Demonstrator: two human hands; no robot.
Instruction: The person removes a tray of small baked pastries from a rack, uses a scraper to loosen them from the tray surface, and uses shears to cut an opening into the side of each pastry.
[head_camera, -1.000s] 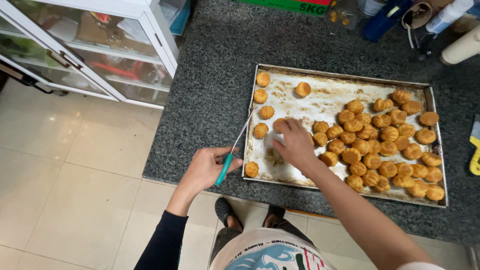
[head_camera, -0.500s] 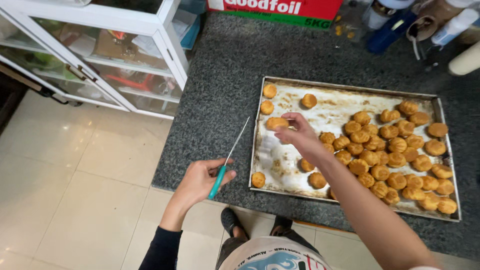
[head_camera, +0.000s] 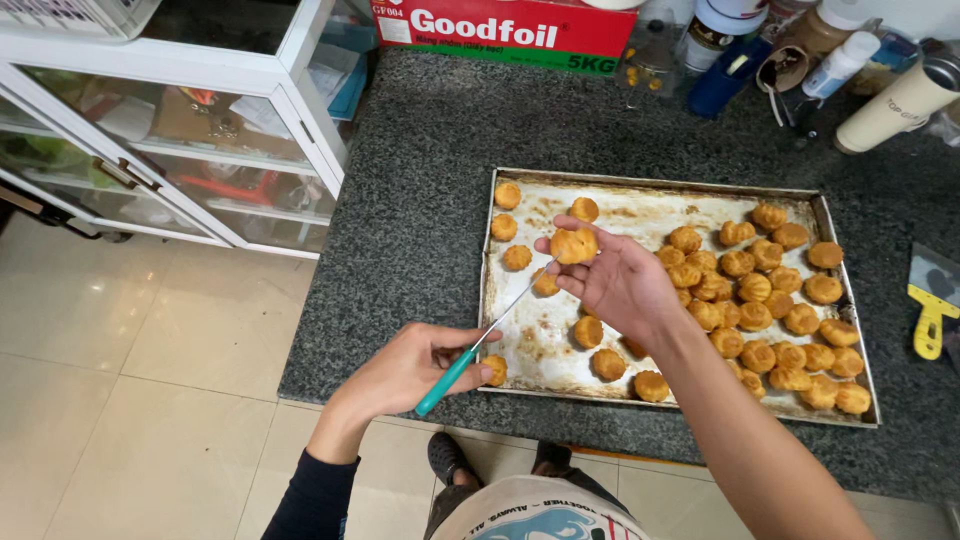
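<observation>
Head view: dark speckled stone worktop (head_camera: 420, 200) runs across the frame, pale tiled floor (head_camera: 130, 400) below left, white glass-door cabinet (head_camera: 190, 120) with cluttered shelves at upper left. Long red-and-green foil box (head_camera: 505, 30) along the back edge, bottles and a cup (head_camera: 905, 100) at the top right, yellow-handled scraper (head_camera: 930, 310) at the far right.

Large metal baking tray (head_camera: 520, 350) sits on the worktop, lined with stained paper. Crowded heap of golden puffs (head_camera: 770, 310) fills its right half; the left half holds only a scattered few, well apart. Judging by that, most pieces are not yet handled, only a small share look dealt with.

Right hand (head_camera: 625, 285) hovers over the tray's left-middle, fingers pinched around one puff (head_camera: 573, 245), lifted clear of the paper. Left hand (head_camera: 410, 370) is at the tray's near left corner, fingers clenched on the teal handle of a thin knife (head_camera: 480, 345), blade angled up toward the held puff, tip just below it; contact cannot be told.

Sandalled feet show on the floor beneath the worktop edge.
</observation>
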